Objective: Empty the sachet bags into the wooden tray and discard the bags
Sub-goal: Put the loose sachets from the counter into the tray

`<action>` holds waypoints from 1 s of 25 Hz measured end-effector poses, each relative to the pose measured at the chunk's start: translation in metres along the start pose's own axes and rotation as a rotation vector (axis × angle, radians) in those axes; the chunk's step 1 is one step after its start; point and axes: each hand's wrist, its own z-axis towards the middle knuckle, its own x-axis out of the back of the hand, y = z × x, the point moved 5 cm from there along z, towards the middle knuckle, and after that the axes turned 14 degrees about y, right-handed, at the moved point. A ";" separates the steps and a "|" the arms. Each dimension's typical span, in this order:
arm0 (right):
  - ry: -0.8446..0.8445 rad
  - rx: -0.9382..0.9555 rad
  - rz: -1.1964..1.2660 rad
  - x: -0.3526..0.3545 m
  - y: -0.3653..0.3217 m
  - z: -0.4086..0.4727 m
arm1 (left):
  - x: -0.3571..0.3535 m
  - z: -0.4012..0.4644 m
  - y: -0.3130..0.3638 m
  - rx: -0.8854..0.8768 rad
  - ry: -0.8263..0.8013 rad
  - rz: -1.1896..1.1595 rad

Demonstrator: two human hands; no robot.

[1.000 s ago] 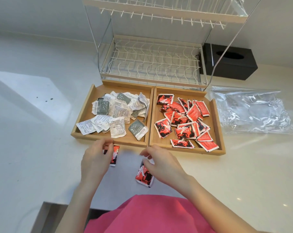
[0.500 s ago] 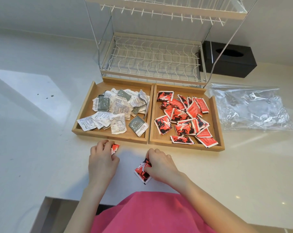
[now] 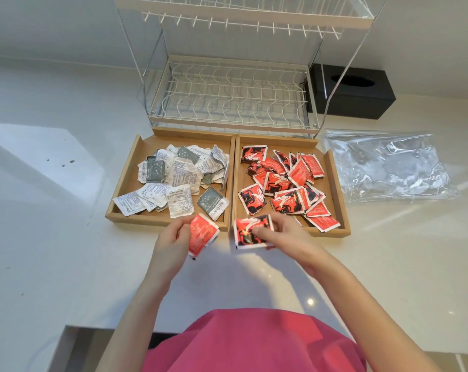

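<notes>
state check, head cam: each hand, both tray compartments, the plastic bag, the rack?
left hand: holds red sachet
right hand: holds red-and-black sachet
left compartment: grey and white sachets inside
right compartment: red sachets inside
clear plastic bag: empty, flat on counter
dish rack: empty

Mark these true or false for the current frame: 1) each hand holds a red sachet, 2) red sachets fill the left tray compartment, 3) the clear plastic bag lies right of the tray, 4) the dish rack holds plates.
1) True. The left hand holds a red sachet and the right hand holds another red sachet.
2) False. The left compartment holds white and grey sachets; the red pile is in the right compartment.
3) True. The clear plastic bag lies flat on the counter, right of the tray.
4) False. The dish rack shows only bare wires.
</notes>
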 end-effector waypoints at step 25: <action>0.287 0.296 -0.581 0.094 -0.012 0.030 | -0.120 0.011 0.093 -0.729 -0.200 0.663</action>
